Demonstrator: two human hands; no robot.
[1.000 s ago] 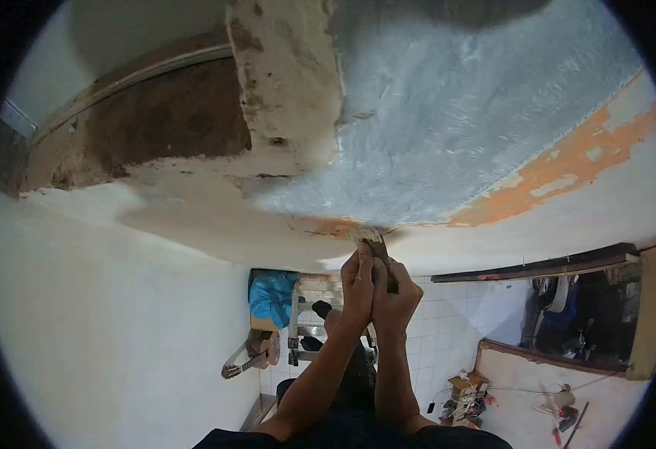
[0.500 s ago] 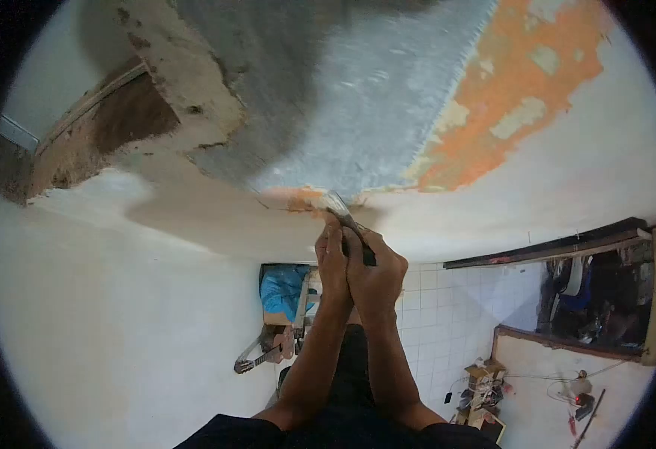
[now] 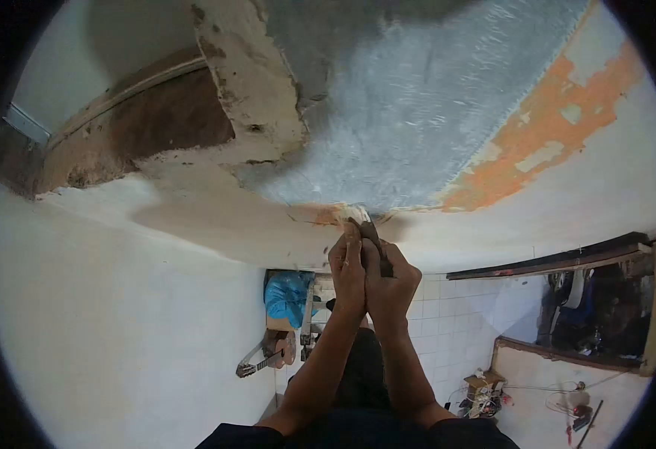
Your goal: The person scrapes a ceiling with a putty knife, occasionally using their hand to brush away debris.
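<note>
As flakes (image 3: 325,251) appeared at eight o'clock from the scraper (image 3: 370,231), left hand (image 3: 348,271) and right hand (image 3: 393,280) stayed clenched around it; wall coating (image 3: 455,239) was seemingly loosening.

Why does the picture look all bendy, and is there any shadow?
Head view: black corners and a bowed pale surface suggest a wide lens; head view again: a soft shadow lies left of the left hand, and another darkens part of the gray patch.

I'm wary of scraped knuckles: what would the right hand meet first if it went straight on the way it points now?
The right hand, with the scraper-like tool leading, would probably meet the lower edge of the grey patch first; depth is unclear, so they may already touch.
</note>
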